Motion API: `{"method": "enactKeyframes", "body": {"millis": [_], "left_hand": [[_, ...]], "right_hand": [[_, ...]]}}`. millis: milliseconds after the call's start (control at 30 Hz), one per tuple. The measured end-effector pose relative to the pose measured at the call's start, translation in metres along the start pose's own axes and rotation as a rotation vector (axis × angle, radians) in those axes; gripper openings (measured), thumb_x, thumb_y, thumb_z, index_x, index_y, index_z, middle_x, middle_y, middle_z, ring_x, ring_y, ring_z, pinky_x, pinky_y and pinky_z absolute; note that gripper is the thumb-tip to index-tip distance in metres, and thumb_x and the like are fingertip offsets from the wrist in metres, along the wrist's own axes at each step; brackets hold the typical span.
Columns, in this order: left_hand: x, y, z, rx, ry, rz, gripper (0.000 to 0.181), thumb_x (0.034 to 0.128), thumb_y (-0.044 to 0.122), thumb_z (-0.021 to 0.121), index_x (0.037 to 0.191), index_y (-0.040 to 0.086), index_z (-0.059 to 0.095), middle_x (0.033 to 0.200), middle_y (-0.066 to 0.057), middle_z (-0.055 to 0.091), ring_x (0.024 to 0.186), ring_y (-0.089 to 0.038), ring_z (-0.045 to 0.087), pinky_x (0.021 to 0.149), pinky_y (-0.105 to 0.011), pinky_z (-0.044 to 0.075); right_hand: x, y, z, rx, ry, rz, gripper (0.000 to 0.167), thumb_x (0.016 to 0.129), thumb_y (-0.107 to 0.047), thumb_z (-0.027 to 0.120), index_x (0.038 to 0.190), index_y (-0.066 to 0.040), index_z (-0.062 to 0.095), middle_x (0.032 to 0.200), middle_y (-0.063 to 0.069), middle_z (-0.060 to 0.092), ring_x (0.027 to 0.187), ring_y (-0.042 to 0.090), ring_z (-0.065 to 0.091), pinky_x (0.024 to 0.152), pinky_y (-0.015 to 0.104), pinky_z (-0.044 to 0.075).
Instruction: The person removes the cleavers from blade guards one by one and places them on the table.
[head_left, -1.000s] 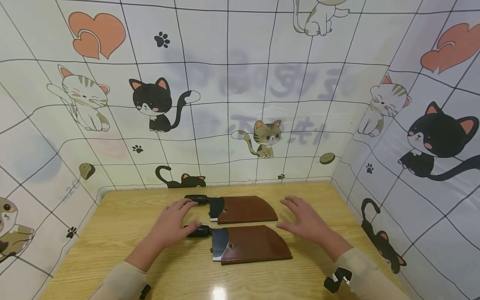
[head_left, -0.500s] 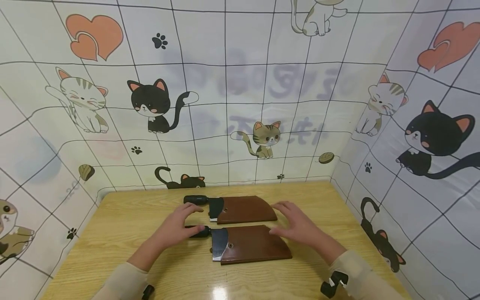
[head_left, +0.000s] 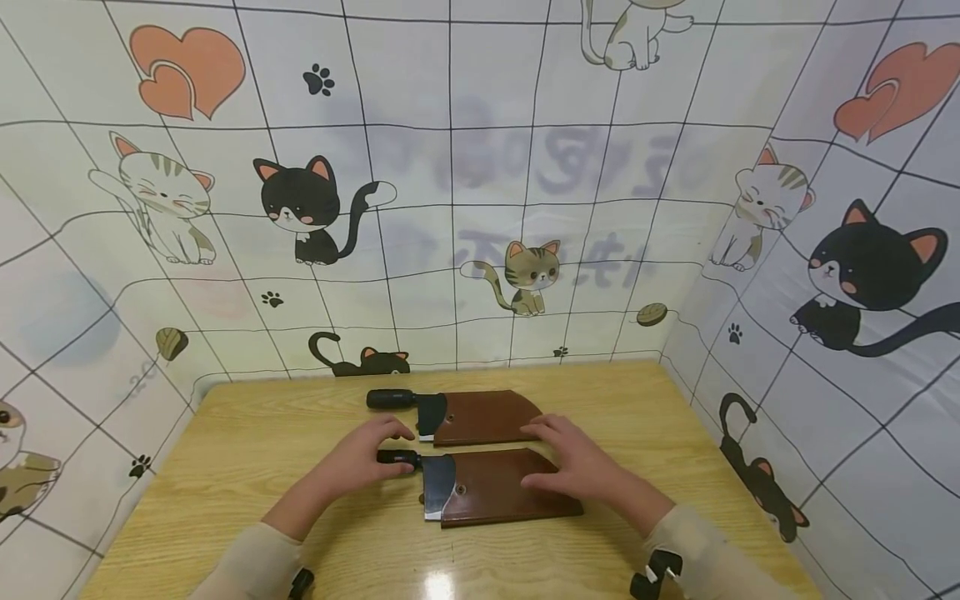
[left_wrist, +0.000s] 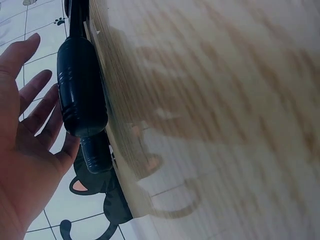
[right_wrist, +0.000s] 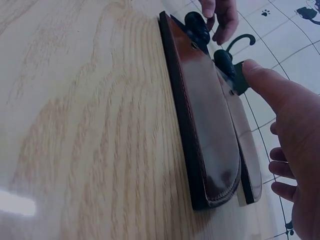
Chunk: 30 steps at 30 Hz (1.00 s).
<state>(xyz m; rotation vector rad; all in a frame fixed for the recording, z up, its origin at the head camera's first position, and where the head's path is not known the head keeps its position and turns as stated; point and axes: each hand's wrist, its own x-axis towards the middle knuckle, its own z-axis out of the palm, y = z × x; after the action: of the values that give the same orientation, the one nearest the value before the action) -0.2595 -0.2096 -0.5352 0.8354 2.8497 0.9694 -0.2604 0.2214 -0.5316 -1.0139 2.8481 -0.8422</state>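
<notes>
2 knives [head_left: 440, 483] — black handles [head_left: 389, 399], glossy brown sheaths [head_left: 491, 492] — lie toward the worktop's [head_left: 240, 442] far edge; left hand [head_left: 356, 458] and right hand [head_left: 579, 465] loosely spread, empty.

On the desk [head_left: 225, 442] at lower centre, the near cleaver [head_left: 491, 500] lies before the far cleaver [head_left: 480, 417], handles [head_left: 390, 400] leftward, fingers [head_left: 393, 427] of the left hand [head_left: 358, 461] by the near handle [head_left: 393, 457], the right hand [head_left: 581, 462] at both right ends.

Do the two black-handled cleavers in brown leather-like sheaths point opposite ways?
No, in the head view the far black, rounded handle and the near one both point left.
</notes>
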Motion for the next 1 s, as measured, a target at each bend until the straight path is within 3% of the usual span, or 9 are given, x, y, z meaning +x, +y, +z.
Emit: {"method": "enactKeyframes", "body": {"millis": [333, 633, 800, 1000], "left_hand": [[0.004, -0.006, 0.006, 0.023, -0.036, 0.022, 0.042, 0.0970, 0.035, 0.089, 0.131, 0.014, 0.075, 0.126, 0.004, 0.067, 0.120, -0.027, 0.067, 0.104, -0.056, 0.054], [0.003, -0.001, 0.005, 0.014, -0.043, 0.031, 0.042, 0.0966, 0.031, 0.090, 0.131, 0.012, 0.075, 0.124, 0.001, 0.068, 0.118, -0.031, 0.068, 0.102, -0.057, 0.055], [0.003, -0.001, 0.006, 0.006, -0.051, 0.011, 0.045, 0.0960, 0.030, 0.090, 0.133, 0.009, 0.074, 0.126, -0.004, 0.070, 0.120, -0.032, 0.069, 0.104, -0.058, 0.054], [0.005, -0.005, 0.010, 0.022, -0.058, 0.003, 0.042, 0.0963, 0.028, 0.090, 0.131, 0.011, 0.074, 0.125, 0.001, 0.070, 0.117, -0.026, 0.069, 0.102, -0.054, 0.056]], "right_hand": [[0.007, -0.012, 0.015, -0.016, -0.059, -0.015, 0.086, 0.090, -0.061, 0.089, 0.157, -0.015, 0.060, 0.156, 0.006, 0.055, 0.144, 0.033, 0.053, 0.116, 0.061, 0.046], [0.015, -0.019, 0.026, -0.076, -0.072, -0.074, 0.086, 0.088, -0.065, 0.088, 0.155, -0.018, 0.063, 0.152, 0.001, 0.057, 0.140, 0.024, 0.055, 0.115, 0.054, 0.048], [0.016, -0.026, 0.030, -0.078, -0.118, -0.067, 0.088, 0.088, -0.068, 0.087, 0.157, -0.021, 0.061, 0.154, 0.000, 0.055, 0.142, 0.024, 0.052, 0.116, 0.056, 0.046], [0.019, -0.033, 0.035, -0.105, -0.142, -0.074, 0.091, 0.088, -0.074, 0.083, 0.160, -0.023, 0.058, 0.157, 0.001, 0.053, 0.144, 0.025, 0.051, 0.118, 0.055, 0.045]]}}
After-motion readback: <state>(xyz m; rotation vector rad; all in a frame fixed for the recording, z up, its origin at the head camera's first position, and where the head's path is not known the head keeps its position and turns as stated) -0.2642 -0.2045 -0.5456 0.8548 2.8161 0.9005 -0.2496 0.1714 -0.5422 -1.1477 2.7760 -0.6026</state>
